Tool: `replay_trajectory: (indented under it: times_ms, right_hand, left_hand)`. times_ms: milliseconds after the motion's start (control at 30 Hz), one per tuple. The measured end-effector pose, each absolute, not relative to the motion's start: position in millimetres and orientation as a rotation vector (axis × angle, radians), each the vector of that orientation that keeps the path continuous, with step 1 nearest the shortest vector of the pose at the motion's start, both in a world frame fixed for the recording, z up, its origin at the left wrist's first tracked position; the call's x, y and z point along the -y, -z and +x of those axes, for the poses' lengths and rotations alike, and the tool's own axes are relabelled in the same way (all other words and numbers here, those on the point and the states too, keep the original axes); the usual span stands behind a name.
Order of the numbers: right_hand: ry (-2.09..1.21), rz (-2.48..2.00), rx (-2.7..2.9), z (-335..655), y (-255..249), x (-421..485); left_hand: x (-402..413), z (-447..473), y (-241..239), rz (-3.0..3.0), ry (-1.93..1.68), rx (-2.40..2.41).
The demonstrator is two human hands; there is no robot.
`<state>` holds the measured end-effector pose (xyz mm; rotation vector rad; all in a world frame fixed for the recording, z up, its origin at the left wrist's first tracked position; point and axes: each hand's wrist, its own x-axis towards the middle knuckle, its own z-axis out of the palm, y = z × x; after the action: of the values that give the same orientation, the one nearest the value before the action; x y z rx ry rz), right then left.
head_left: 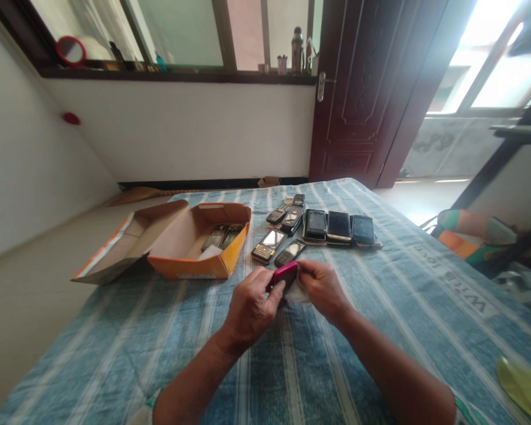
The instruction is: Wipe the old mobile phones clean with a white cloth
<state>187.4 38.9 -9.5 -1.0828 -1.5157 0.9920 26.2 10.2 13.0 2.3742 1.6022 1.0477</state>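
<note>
My left hand [252,304] grips a pink-edged mobile phone [285,274] between thumb and fingers, its dark face tilted toward me. Against the phone's right side, my right hand [323,288] has its fingers pinched on a thin whitish cloth or tissue [297,293] that hangs below them. Just beyond lie a keypad phone with yellow trim [269,245] and a dark keypad phone [290,252]. Farther back, several older keypad phones [292,218] lie in a loose pile. Touchscreen phones [338,225] are stacked in a row to the right.
An open orange cardboard box [190,268] stands at left with its lid folded back; a few phones [221,235] and something white are inside. Blue striped cloth [194,360] covers the bed-like surface. A yellow-green object [524,383] lies at the right edge. Beyond is a brown door [363,106].
</note>
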Motion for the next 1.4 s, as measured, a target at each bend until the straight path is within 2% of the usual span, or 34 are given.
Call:
replay_trajectory:
  times_ms: [233,467,833,1400]
  right_hand:
    - [-1.017,-1.099,1.498,183.4,15.7,-35.3]
    - [-0.596,-1.029,1.555,185.0,12.5,-34.5]
    - [-0.084,-0.874,1.939,180.9,12.6,-23.3]
    - [0.127,-0.879,2.111,179.6,25.8,-23.2]
  left_hand:
    - [-12.8,21.7,-19.2,2.297,-0.999,-1.620]
    - [-11.3,25.7,-13.4,2.229,-1.125,-1.523]
    - [-14.5,29.3,4.7,2.084,-1.149,-1.496]
    - [3.7,6.2,3.1,2.102,-0.694,-1.658]
